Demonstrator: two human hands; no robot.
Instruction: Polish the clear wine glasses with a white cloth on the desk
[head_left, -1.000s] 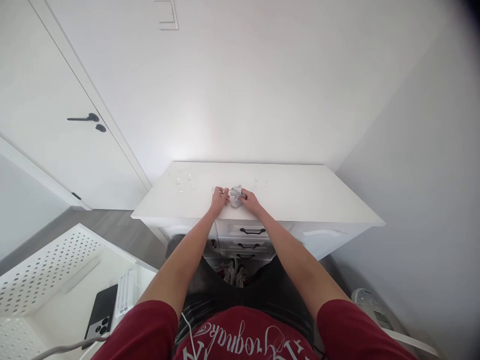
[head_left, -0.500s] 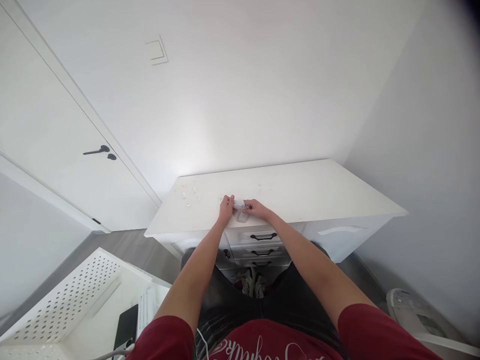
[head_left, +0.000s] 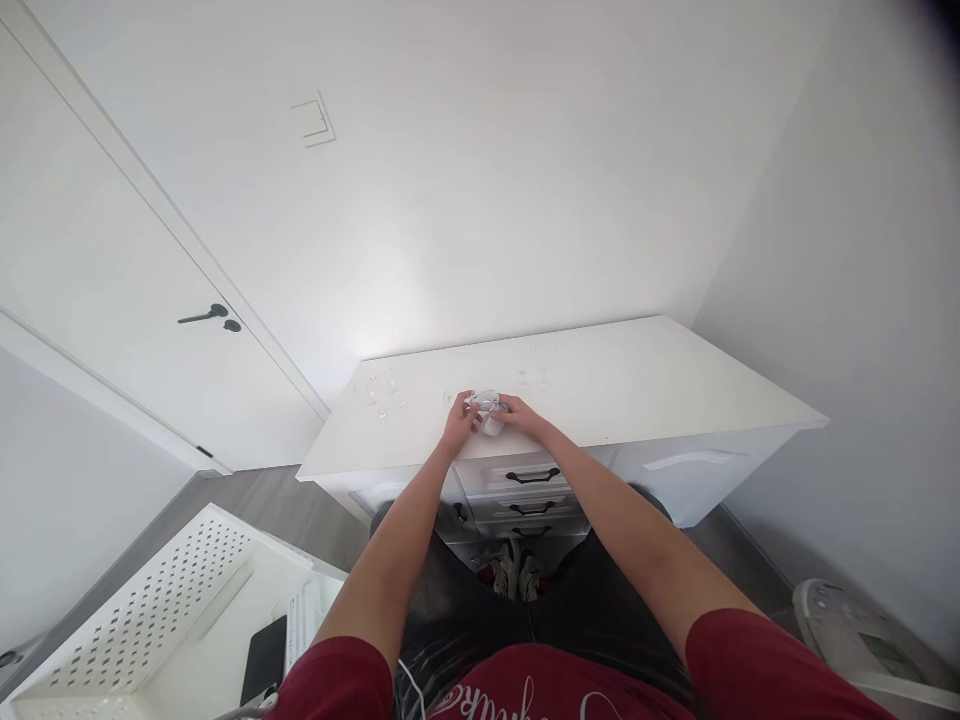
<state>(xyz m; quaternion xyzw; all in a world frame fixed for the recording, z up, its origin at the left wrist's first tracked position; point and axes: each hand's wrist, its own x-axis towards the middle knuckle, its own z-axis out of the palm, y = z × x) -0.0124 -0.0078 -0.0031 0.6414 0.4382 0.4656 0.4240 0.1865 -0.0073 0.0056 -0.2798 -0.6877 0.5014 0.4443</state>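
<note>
Head view: a crumpled pale cloth [head_left: 491, 424] is gathered between the two hands, just above the front edge of a white cabinet top [head_left: 660, 385]. The left hand [head_left: 460, 424] curls narrowly around its left side, thumb and fingers closed on the folds; the right hand [head_left: 520, 413] pinches the other side. Whether some small thing lies inside the folds I cannot tell.

A second ago the left hand was a little apart from the cloth, which hung mainly from the right; now both are pressed to it, so I judge it is being worked by the two together. The head has turned too, so the whole room sits differently.

Just beyond the left hand is a faint clear piece [head_left: 448, 397]. Further left stands a loose group of small clear pieces [head_left: 373, 397], and past the right hand, toward the wall, are a few more transparent bits [head_left: 544, 379]; they are too faint to tell whether they are hollow or hold anything.

Below, the stacked drawers [head_left: 491, 474] are shut, their contents hidden. At lower left, an open white unit with a perforated panel [head_left: 176, 590] holds a dark flat object [head_left: 265, 660], with a white block-like item [head_left: 304, 612] beside it.
</note>
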